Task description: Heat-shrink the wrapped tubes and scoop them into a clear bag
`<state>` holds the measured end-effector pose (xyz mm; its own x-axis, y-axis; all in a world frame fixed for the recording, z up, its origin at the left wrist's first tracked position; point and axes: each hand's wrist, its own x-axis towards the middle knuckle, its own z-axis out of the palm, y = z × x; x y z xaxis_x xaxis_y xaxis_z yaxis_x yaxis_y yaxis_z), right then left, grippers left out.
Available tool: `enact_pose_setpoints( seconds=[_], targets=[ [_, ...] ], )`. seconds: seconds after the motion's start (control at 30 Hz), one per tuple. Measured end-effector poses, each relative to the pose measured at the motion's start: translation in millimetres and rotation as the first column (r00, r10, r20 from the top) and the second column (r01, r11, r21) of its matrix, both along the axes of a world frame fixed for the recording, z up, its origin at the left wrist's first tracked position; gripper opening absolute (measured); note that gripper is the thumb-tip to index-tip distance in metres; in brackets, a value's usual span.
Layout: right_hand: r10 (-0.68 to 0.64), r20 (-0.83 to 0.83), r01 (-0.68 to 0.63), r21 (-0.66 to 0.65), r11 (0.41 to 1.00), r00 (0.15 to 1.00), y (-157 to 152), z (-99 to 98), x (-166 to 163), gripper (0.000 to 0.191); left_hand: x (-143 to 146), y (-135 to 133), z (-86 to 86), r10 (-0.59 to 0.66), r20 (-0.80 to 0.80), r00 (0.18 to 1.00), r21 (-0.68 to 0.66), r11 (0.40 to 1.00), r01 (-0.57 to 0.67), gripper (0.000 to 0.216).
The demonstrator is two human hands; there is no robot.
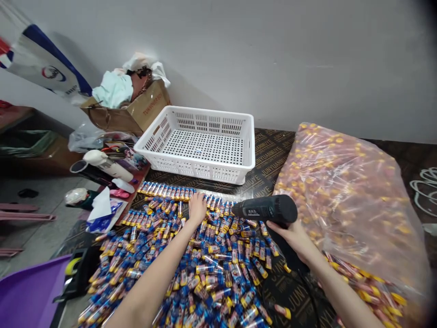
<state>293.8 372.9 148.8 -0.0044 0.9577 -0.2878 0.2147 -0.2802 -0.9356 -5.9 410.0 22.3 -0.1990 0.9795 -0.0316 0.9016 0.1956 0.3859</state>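
A big heap of small blue-labelled tubes with yellow caps covers the near part of the dark table. At its far edge a straight row of tubes lies side by side. My left hand rests palm down on the tubes just behind that row, fingers bent over them. My right hand grips the handle of a black heat gun, whose barrel points left over the tubes. The gun's cord trails down toward me.
An empty white slotted plastic crate stands behind the tubes. A large clear bag of yellow-capped tubes fills the right side. A cardboard box of rags, bottles and clutter sit at the left; a purple sheet lies at bottom left.
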Motion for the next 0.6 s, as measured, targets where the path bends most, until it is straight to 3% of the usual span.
enact_pose_setpoints(
  seconds=[0.17,0.33,0.6],
  targets=[
    [0.122,-0.053,-0.119,0.057,0.991,0.991,13,-2.4,-53,0.041,-78,-47,19.2,0.081,0.125,0.989,0.162,0.982,-0.100,0.027],
    [0.137,-0.051,-0.134,0.057,0.989,0.989,17,4.4,-92,0.046,-151,-111,31.5,0.150,0.179,0.972,0.216,0.958,-0.188,0.027],
    [0.158,-0.036,-0.154,0.090,0.984,0.987,12,11.3,-154,0.045,-214,-179,46.0,0.244,0.265,0.933,0.192,0.935,-0.299,0.029]
  ],
)
